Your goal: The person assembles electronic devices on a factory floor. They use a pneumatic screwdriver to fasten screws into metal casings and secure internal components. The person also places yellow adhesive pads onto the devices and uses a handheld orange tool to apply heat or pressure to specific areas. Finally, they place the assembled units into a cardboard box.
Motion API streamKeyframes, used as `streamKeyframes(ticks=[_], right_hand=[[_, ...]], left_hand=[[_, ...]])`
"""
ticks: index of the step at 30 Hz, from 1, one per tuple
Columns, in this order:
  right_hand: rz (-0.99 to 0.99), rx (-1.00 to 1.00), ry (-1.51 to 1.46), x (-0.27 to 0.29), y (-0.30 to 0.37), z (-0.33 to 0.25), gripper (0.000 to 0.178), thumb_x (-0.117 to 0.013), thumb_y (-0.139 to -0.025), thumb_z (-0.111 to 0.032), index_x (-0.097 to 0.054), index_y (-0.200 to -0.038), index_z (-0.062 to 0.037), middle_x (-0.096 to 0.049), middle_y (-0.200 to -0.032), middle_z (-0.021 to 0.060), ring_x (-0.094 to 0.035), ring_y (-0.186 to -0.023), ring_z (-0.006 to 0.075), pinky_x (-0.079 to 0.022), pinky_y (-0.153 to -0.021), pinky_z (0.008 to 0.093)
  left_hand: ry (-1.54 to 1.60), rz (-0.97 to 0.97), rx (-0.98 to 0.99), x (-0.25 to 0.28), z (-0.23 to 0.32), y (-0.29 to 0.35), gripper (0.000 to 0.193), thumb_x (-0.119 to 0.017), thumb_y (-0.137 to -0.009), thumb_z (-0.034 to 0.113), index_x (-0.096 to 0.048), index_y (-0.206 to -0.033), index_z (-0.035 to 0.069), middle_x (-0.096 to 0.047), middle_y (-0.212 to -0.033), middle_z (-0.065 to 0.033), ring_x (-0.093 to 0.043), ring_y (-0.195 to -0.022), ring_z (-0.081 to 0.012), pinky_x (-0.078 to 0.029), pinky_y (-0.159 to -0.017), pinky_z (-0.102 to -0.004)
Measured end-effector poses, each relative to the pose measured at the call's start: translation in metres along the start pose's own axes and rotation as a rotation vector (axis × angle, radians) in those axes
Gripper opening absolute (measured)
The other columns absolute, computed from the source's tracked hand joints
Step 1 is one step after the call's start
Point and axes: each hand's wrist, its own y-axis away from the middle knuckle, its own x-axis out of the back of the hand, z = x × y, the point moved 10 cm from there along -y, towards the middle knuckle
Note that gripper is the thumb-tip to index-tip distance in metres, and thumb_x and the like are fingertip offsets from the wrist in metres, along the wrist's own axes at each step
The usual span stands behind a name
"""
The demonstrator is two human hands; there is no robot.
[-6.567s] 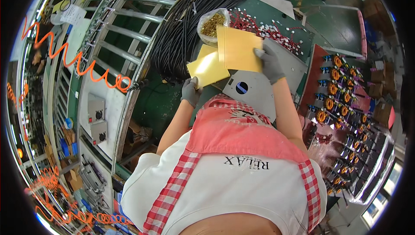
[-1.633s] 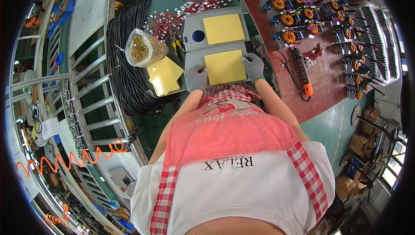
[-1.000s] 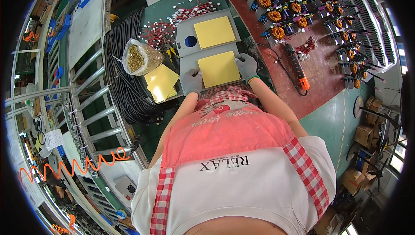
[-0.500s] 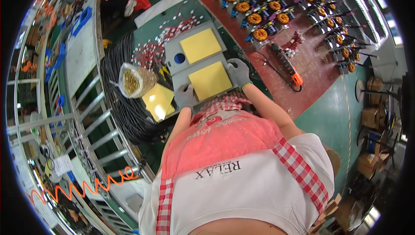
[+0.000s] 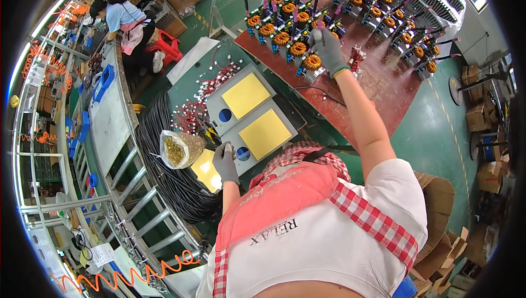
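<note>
So half a second back both gloved hands were on the near yellow square pad on the grey metal plate [image 5: 264,133]; now the right hand [image 5: 327,49] has shot out to the copper-wound toroid coils on the red-brown bench [image 5: 298,48], fingers curled around one, I think. Left hand [image 5: 224,161] rests closed at the plate's corner. Two yellow pads, two blue holes, one bag of brass bits [image 5: 179,149].

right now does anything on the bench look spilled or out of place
Yes: small red and white parts lie scattered loose over the green bench beside the grey plates with yellow sheets, not in any container. The clear bag of brass bits slumps open near the left hand.
</note>
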Motion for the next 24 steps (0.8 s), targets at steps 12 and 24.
streamKeyframes(ticks=[12,24], right_hand=[[-0.494,0.282,-0.466,-0.018,0.025,-0.236,0.026,-0.042,-0.097,-0.025,-0.054,-0.093,-0.0024,-0.055,-0.073,0.0011,-0.048,-0.062,0.0062,-0.042,-0.058,0.0216],[-0.707,-0.14,-0.546,-0.115,0.145,-0.081,0.067,-0.072,-0.078,-0.031,-0.042,-0.13,-0.0019,-0.05,-0.121,0.0092,-0.053,-0.104,0.0168,-0.045,-0.089,0.0306]], left_hand=[[-0.442,-0.158,-1.32,-0.151,0.315,0.117,0.037,-0.062,-0.084,0.017,-0.054,-0.119,0.005,-0.057,-0.111,-0.0154,-0.056,-0.097,-0.0324,-0.046,-0.08,-0.0391],[0.465,-0.135,-0.51,-0.072,0.245,0.009,0.02,-0.045,-0.096,0.021,-0.052,-0.093,0.003,-0.04,-0.06,0.0014,-0.043,-0.057,-0.0104,-0.047,-0.076,-0.0339]])
